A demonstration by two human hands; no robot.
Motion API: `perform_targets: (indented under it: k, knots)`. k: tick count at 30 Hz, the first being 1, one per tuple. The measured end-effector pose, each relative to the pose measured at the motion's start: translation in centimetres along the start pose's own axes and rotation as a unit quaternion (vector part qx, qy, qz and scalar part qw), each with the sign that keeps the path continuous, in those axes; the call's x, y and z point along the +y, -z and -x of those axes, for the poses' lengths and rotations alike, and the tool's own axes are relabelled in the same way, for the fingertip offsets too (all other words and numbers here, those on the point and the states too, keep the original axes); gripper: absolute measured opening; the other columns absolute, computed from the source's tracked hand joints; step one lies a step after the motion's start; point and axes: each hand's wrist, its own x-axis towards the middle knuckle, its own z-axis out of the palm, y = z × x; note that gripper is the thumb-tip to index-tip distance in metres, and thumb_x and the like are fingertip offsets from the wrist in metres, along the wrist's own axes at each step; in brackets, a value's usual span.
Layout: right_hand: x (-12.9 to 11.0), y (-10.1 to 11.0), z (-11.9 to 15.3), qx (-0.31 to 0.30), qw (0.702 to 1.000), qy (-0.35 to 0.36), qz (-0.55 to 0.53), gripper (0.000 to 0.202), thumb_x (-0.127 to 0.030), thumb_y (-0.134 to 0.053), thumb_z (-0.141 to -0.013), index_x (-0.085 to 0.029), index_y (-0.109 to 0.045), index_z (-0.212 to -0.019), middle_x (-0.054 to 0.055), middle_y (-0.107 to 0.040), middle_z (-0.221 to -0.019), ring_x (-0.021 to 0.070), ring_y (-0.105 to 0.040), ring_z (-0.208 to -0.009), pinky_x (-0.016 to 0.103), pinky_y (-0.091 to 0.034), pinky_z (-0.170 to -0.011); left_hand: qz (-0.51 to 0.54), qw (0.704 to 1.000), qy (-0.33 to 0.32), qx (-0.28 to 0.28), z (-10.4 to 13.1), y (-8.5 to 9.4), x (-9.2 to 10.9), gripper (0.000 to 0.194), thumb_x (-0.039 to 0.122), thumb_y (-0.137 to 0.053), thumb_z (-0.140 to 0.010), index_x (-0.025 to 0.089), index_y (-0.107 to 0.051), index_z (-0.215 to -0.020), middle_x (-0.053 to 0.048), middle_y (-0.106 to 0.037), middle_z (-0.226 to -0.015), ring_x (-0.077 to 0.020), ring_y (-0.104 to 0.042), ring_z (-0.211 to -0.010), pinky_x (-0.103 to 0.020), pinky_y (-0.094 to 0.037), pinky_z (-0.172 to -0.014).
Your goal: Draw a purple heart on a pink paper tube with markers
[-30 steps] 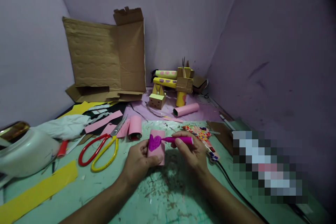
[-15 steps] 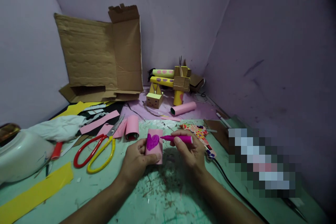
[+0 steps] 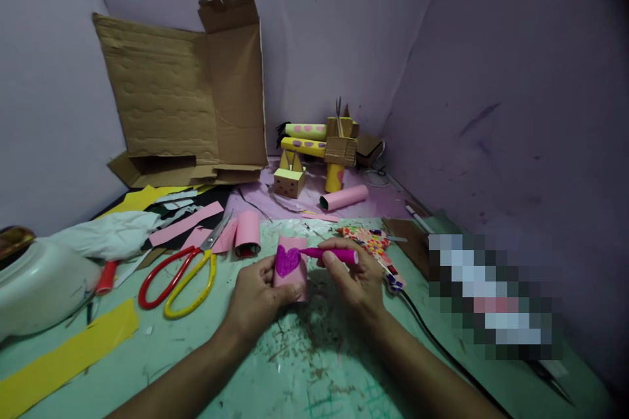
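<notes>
My left hand [image 3: 260, 291] grips a pink paper-covered tube [image 3: 293, 278] upright, thumb across its lower front. A purple heart [image 3: 287, 260] is coloured on the side facing me. Between the fingers of my right hand [image 3: 356, 278] lies a magenta marker [image 3: 339, 255], its tip at the heart's right edge. Scissors [image 3: 196, 268] with one red and one yellow handle rest open to the left. Just behind my left hand stands another pink tube [image 3: 247, 233].
An opened cardboard box [image 3: 181, 91] leans at the back wall. Cardboard animal figures [image 3: 339, 150] and a pink roll [image 3: 344, 198] lie behind. Yellow paper [image 3: 69, 357] and a white jar [image 3: 44, 288] are at left. A black cord [image 3: 437, 347] runs along the right.
The whole view has shifted slightly upward. Both hands keep their hold on the tube and the marker, with the marker tip still at the heart's right edge.
</notes>
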Motion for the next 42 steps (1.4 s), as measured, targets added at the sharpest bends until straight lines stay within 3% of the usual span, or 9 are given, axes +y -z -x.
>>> perform_targets:
  k: [19,42]
  knots:
    - [-0.47,0.00,-0.36,0.002,1.000,-0.011,0.025,0.009,-0.021,-0.059,-0.078,-0.020,-0.067,-0.081,0.002,-0.072,-0.073,0.0162,-0.067,-0.062,0.028,-0.052,-0.059,0.002,1.000,0.002,0.001,-0.05,0.06,-0.26,0.041,0.013,-0.076,-0.046,0.009,-0.070,-0.087,-0.002,-0.070,-0.069,-0.0142,-0.059,-0.061,-0.024,-0.047,-0.058]
    - [-0.55,0.10,-0.27,0.005,1.000,-0.010,0.027,0.009,-0.022,-0.059,-0.078,-0.020,-0.068,-0.081,0.002,-0.071,-0.072,0.0169,-0.066,-0.061,0.029,-0.052,-0.059,-0.031,0.999,-0.015,-0.002,0.08,-0.03,-0.48,0.044,0.010,-0.070,-0.050,0.009,-0.069,-0.094,-0.006,-0.073,-0.079,-0.0195,-0.063,-0.069,-0.028,-0.049,-0.062]
